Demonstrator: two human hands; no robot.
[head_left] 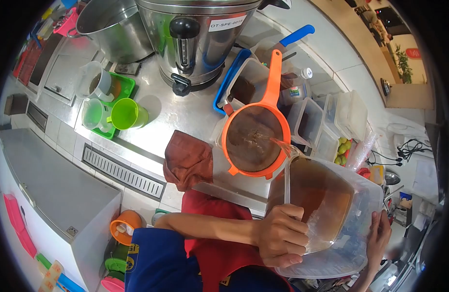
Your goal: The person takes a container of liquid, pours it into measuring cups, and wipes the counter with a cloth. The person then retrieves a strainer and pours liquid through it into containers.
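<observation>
My left hand is closed on the near-left edge of a clear plastic tub holding brown liquid. Around the tub's right side my right hand is wrapped. The tub is tilted, and a thin brown stream runs from its corner into an orange-rimmed strainer. Brown liquid covers the strainer's mesh; what lies under it is mostly hidden. A brown cloth lies on the steel counter left of the strainer.
A large steel urn and a steel pot stand behind. At left, a green jug and clear jugs are by green trays. Several clear containers line the right side. A white chest stands at lower left.
</observation>
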